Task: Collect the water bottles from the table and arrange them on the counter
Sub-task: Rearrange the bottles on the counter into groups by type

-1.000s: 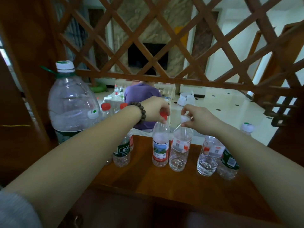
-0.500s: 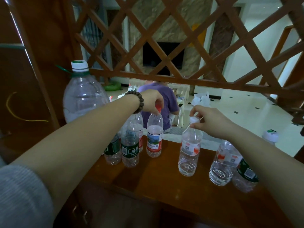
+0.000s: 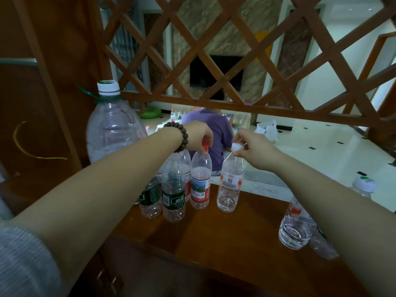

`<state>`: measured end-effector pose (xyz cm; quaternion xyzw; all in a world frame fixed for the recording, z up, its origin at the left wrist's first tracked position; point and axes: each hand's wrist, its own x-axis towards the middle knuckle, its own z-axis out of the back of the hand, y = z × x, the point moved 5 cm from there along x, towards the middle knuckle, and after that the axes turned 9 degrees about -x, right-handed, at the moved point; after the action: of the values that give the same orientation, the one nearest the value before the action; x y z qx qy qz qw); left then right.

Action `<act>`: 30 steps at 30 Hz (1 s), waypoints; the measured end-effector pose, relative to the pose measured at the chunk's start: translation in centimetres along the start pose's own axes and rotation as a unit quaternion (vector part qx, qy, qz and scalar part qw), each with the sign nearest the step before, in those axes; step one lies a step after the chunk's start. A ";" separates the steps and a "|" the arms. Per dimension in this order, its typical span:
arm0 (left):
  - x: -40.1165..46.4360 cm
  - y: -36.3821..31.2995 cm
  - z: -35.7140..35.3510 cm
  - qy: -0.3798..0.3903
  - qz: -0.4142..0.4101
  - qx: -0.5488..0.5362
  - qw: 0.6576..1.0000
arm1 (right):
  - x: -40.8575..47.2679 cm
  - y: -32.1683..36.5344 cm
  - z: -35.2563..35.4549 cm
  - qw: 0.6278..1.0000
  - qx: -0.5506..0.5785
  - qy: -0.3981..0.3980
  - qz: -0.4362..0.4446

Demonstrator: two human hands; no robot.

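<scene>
On the wooden counter (image 3: 225, 243) stand several small water bottles. My left hand (image 3: 199, 137), with a bead bracelet on its wrist, pinches the red cap of a red-labelled bottle (image 3: 200, 183). My right hand (image 3: 255, 150) pinches the white cap of a clear bottle (image 3: 230, 185) just to its right. Both bottles stand upright on the counter. Two green-labelled bottles (image 3: 173, 194) stand to the left, partly behind my left forearm. Another clear bottle (image 3: 296, 226) stands at the right, half hidden by my right forearm.
A large clear jug (image 3: 111, 129) with a white cap stands at the back left. A wooden lattice screen (image 3: 235, 50) rises behind the counter. Beyond it a person in a purple top (image 3: 212, 129) sits on the white floor. A white-capped bottle (image 3: 363, 186) is at far right.
My right hand has carried the white-capped bottle leftward, close beside the red-capped one. My left hand has kept its hold on the red cap. The camera view has shifted.
</scene>
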<state>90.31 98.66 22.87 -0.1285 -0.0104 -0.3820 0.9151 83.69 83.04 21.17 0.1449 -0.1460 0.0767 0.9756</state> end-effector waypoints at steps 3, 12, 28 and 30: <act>0.1 0.2 -0.1 0.000 -0.002 0.003 1.000 | 0.7 0.8 -0.7 1.000 0.007 0.014 0.006; 0.3 0.4 -0.3 -0.001 -0.011 -0.007 1.000 | 1.6 2.0 -1.7 0.998 0.023 0.051 0.023; -0.4 -6.7 0.9 -0.085 -0.104 -0.133 0.982 | -4.3 -2.1 4.1 0.999 -0.016 0.023 0.018; -0.1 -9.4 0.1 -0.081 -0.131 -0.159 0.975 | -6.1 -3.4 5.8 0.999 -0.036 -0.007 0.006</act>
<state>83.64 92.47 25.12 -0.3004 -0.0398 -0.4833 0.8213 77.01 77.40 23.73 0.1097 -0.1567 0.0759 0.9786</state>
